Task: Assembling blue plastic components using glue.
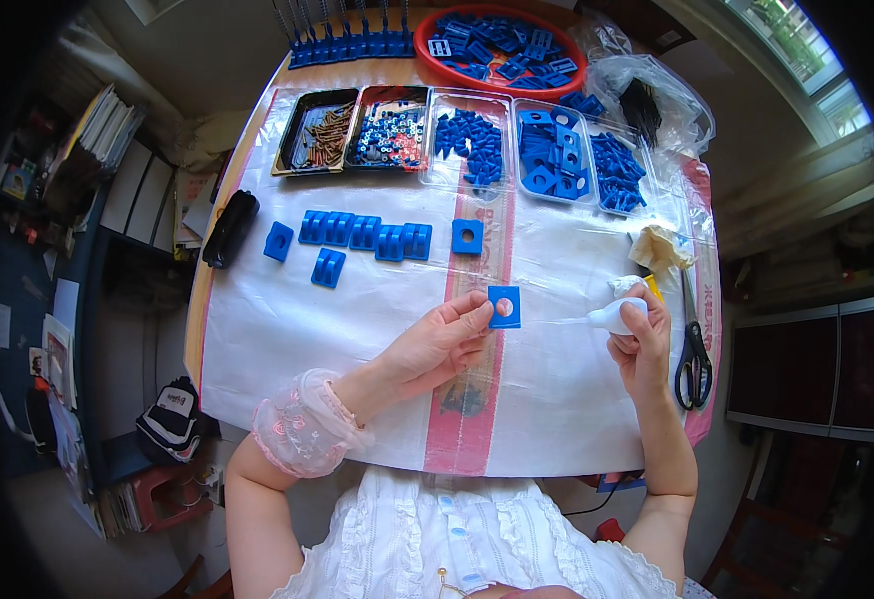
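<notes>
My left hand point(444, 339) pinches the left edge of a flat blue square plate point(497, 317) with a round hole, held over the middle of the table. In my right hand point(644, 344) is a white squeeze bottle point(612, 317), its thin nozzle pointing left toward the plate but apart from it. Beyond the left hand lies another blue plate with a hole point(458, 239). Several blue curved pieces point(365, 233) stand in a row to its left, with one blue curved piece point(327, 268) nearer and a blue plate point(277, 242) at the row's left end.
Across the back stand a tray of screws point(300, 165), a tray of nuts point(357, 160) and clear boxes of blue parts point(517, 192). Behind them is a red basin point(583, 72). Scissors point(694, 369) and crumpled paper point(660, 248) lie right; a black case point(230, 230) lies left.
</notes>
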`<state>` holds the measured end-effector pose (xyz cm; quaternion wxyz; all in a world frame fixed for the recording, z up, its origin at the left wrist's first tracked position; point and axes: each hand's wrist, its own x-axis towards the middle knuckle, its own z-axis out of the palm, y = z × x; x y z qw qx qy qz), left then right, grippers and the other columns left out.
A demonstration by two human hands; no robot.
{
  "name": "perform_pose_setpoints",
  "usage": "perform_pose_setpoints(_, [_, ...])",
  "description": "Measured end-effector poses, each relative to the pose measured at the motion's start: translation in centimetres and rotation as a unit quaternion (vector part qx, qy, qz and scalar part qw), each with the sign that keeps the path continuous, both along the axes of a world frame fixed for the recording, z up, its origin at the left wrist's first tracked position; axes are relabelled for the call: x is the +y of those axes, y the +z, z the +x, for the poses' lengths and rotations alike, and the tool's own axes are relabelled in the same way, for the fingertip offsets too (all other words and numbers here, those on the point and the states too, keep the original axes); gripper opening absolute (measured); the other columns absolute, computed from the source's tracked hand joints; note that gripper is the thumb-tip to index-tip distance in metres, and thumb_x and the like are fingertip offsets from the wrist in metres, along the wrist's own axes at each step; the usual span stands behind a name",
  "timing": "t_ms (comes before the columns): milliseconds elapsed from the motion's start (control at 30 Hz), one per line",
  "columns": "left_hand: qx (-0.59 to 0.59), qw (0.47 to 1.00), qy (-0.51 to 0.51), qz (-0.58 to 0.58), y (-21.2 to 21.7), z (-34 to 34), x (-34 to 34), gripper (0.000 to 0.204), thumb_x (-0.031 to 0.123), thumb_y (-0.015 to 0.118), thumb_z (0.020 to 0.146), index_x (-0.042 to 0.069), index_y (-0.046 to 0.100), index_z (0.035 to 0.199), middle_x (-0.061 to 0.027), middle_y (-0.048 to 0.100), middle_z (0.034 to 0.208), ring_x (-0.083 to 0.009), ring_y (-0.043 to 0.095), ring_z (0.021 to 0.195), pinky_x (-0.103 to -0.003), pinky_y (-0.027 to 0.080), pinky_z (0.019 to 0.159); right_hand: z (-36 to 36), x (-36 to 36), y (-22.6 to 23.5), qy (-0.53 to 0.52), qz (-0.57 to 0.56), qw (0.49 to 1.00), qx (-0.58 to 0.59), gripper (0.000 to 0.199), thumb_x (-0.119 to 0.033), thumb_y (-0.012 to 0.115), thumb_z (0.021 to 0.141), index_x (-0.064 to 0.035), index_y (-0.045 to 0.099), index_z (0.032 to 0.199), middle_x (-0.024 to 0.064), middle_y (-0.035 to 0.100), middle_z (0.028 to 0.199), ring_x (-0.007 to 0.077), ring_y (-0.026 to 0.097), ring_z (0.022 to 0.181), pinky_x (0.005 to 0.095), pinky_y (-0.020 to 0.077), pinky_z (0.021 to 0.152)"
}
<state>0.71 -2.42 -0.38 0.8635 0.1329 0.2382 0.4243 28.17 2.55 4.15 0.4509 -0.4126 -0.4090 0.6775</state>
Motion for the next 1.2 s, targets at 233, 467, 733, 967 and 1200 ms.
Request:
perform_pose_setpoints(233, [0.004, 1.0, 0.003, 0.002, 0.1, 0.0, 0.0, 0.018, 0.025, 0.055, 0.101, 0.014, 0.06, 0.114, 0.008, 0.06, 0.101, -0.0051, 0.037, 0.069, -0.02, 0.036, 0.063, 0.0, 0.0, -0.1, 0.0, 0.0, 1.0, 0.006, 0.019, -0.016, 0.066, 0.091, -0.0123, 0.05, 0.082, -0.0078, 0.044, 0.061, -0.0022, 0.03, 0.045, 0.0169, 0.0207, 0.039])
perform_pose_setpoints(467, [-0.003, 1.0, -0.001, 0.005, -0.2, 0.0, -0.1, 0.018, 0.025, 0.055, 0.101, 0.015, 0.059, 0.114, 0.0082, 0.061, 0.103, -0.0053, 0.037, 0.069, -0.02, 0.036, 0.063, 0.0, 0.0, -0.3, 0.004, -0.004, 1.0, 0.01, 0.018, -0.016, 0.065, 0.091, -0.0123, 0.05, 0.083, -0.0081, 0.044, 0.061, -0.0021, 0.03, 0.044, 0.0167, 0.0206, 0.039])
perform_pose_setpoints(733, [0.01, 1.0, 0.007, -0.004, 0.6, 0.0, -0.1, 0.019, 0.028, 0.056, 0.1, 0.014, 0.06, 0.113, 0.0078, 0.056, 0.093, -0.0053, 0.035, 0.068, -0.02, 0.035, 0.062, 0.2, 0.6, 0.2, -0.081, -0.112, 0.989, 0.059, 0.017, -0.025, 0.063, 0.092, -0.0158, 0.05, 0.086, -0.0093, 0.032, 0.059, -0.0005, 0.023, 0.045, 0.0181, 0.0167, 0.04])
perform_pose_setpoints(967, [0.0, 1.0, 0.0, 0.008, 0.2, -0.2, -0.1, 0.023, 0.031, 0.057, 0.1, 0.013, 0.06, 0.113, 0.0074, 0.05, 0.084, -0.0055, 0.033, 0.066, -0.02, 0.033, 0.061, 1.0, 1.1, -0.4, -0.045, -0.083, 0.994, 0.046, 0.016, -0.024, 0.063, 0.092, -0.0155, 0.051, 0.086, -0.0094, 0.032, 0.058, -0.0003, 0.022, 0.045, 0.0186, 0.0157, 0.04])
perform_pose_setpoints(1200, [-0.02, 1.0, 0.004, 0.006, 0.3, -0.3, -0.1, 0.023, 0.031, 0.058, 0.099, 0.013, 0.06, 0.114, 0.0073, 0.049, 0.084, -0.0053, 0.033, 0.066, -0.02, 0.032, 0.06, 1.3, 1.3, -0.3, -0.029, -0.039, 0.998, 0.038, 0.016, -0.021, 0.063, 0.092, -0.0132, 0.052, 0.083, -0.0098, 0.033, 0.057, -0.0012, 0.023, 0.044, 0.0183, 0.0156, 0.039])
